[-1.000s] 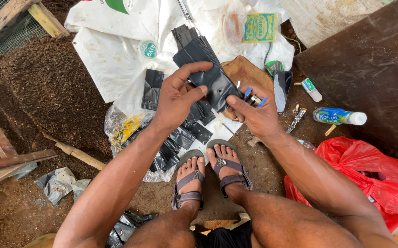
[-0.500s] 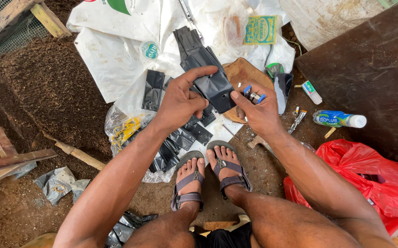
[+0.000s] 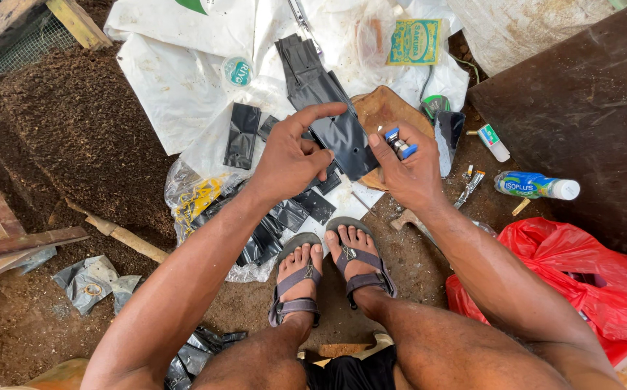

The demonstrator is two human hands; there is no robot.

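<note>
My left hand (image 3: 291, 155) pinches the near edge of a black plastic bag (image 3: 342, 133) and holds it up over the ground. My right hand (image 3: 407, 170) touches the bag's right edge and grips a small blue lighter (image 3: 400, 143) between thumb and fingers. More black bags (image 3: 302, 68) lie stretched behind, and several folded ones (image 3: 284, 213) are piled below my left wrist on clear plastic. A brown wooden slab (image 3: 385, 112) lies under the held bag. My sandalled feet (image 3: 328, 267) rest just below.
White sacks (image 3: 176, 79) cover the ground at the top. Dark soil (image 3: 67, 137) is heaped at left beside wooden beams (image 3: 10, 245). A small bottle (image 3: 537, 186) and a red plastic bag (image 3: 588, 274) lie at right, near a dark board (image 3: 581, 108).
Both hands have drawn slightly closer together on the black bag; my left thumb has lifted over its top edge, and the lighter now stands upright in my right hand.
</note>
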